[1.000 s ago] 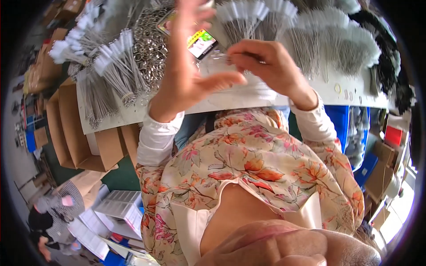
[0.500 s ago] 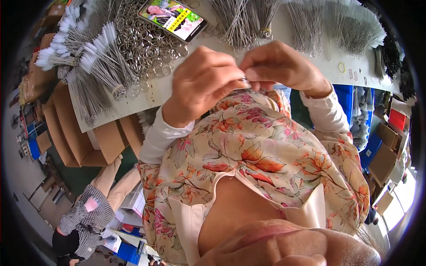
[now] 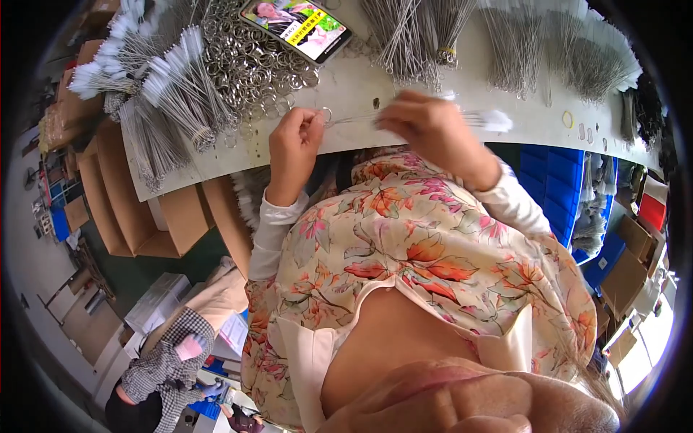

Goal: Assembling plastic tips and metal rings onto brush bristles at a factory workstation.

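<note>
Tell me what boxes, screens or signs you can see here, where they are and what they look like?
Black rectangular smartphone: flat on the white worktable at the top, above the left hand; its screen is lit, showing green and pink.
Open brown cardboard boxes: in a row under the table's left edge.
Blue plastic bins: below the table on the right.
Brown and red cartons: stacked far right.

- Your left hand (image 3: pixel 294 141) pinches a small metal ring (image 3: pixel 326 115) at the table (image 3: pixel 361 90) edge.
- Your right hand (image 3: pixel 426 126) grips thin wire brushes (image 3: pixel 476 119) with white tips, lying level toward the ring.
- A heap of loose rings (image 3: pixel 249 68) lies just beyond your left hand.
- A phone (image 3: pixel 296 29) with a lit screen rests beside that heap.
- Bundled brushes (image 3: pixel 173 94) fan out on the left.
</note>
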Demonstrator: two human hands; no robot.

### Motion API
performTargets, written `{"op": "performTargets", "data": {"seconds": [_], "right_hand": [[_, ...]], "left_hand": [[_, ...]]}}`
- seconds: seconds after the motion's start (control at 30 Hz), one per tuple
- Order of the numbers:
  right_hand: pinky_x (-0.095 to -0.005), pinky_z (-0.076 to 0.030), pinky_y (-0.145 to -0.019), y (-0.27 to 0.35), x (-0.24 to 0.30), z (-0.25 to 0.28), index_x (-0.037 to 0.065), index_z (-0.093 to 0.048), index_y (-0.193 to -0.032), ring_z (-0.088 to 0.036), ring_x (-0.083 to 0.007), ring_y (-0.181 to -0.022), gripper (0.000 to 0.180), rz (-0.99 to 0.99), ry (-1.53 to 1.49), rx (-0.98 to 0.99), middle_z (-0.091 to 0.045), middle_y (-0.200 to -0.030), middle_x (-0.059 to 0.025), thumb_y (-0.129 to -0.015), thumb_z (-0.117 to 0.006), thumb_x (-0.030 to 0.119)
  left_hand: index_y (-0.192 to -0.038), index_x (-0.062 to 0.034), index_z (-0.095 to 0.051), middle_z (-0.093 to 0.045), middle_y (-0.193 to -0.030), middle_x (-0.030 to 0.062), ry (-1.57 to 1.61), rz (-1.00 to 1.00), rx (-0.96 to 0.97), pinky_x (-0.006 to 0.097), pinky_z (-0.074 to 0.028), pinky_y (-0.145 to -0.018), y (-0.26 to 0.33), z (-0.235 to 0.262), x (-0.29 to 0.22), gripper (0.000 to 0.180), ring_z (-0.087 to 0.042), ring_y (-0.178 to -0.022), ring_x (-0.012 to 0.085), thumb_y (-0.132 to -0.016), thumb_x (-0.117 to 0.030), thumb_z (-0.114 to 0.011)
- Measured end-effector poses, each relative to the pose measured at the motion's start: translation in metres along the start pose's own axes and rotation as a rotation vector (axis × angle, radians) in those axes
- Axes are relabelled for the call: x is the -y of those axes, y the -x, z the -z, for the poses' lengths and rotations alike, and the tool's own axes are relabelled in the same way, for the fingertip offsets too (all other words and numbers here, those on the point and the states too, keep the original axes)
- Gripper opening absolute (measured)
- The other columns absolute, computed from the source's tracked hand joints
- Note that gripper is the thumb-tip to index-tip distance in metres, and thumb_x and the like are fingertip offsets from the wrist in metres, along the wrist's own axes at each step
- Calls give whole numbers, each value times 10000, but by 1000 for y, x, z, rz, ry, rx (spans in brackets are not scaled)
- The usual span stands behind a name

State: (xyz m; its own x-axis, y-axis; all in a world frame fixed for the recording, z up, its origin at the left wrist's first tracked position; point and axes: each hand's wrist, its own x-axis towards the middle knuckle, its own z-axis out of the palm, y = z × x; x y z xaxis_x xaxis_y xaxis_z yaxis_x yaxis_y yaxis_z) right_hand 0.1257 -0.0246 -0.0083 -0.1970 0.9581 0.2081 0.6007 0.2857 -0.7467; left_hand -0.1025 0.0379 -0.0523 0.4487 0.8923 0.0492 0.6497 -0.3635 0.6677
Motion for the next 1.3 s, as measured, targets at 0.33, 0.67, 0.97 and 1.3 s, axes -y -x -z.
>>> {"op": "performTargets", "data": {"seconds": [0.33, 0.67, 0.97, 1.3], "right_hand": [[-372, -491, -607, -34, 18, -15, 81, -663, -882, -624, -285, -668, 127, -11, -152, 121, -640, -825, -73, -811, -628, 180], [-207, -372, -502, -37, 34, 12, 46, -666, -891, -472, -54, -559, 174, -436, -866, 248, -627, -755, 0, -890, -600, 208], [-182, -310, -464, -64, 77, 29, 23, -645, -884, -400, -30, -523, 191, -166, -888, 13, -524, -667, 35, -901, -596, 208], [-178, -415, -486, -76, 68, 37, -14, -648, -927, -527, -50, -575, 129, -212, -969, 120, -646, -774, -44, -865, -626, 96]], "left_hand": [[-1028, 28, -616, -623, -1040, 113, 955, -13, 148, 298, -572, -740, -17, 50, -25, 177, -631, -861, 152, -867, 22, -543], [-1048, 73, -602, -610, -1060, 154, 960, -187, 56, 291, -564, -756, -26, 60, -57, 242, -640, -908, 183, -810, 102, -565], [-1057, 53, -622, -658, -961, 163, 347, -678, -450, 267, -561, -682, -33, 75, -73, 338, -679, -776, 211, -722, 80, -666], [-1031, 48, -635, -663, -957, 148, 452, -707, -367, 259, -566, -671, -41, 85, -74, 319, -676, -769, 187, -714, 71, -665]]}}
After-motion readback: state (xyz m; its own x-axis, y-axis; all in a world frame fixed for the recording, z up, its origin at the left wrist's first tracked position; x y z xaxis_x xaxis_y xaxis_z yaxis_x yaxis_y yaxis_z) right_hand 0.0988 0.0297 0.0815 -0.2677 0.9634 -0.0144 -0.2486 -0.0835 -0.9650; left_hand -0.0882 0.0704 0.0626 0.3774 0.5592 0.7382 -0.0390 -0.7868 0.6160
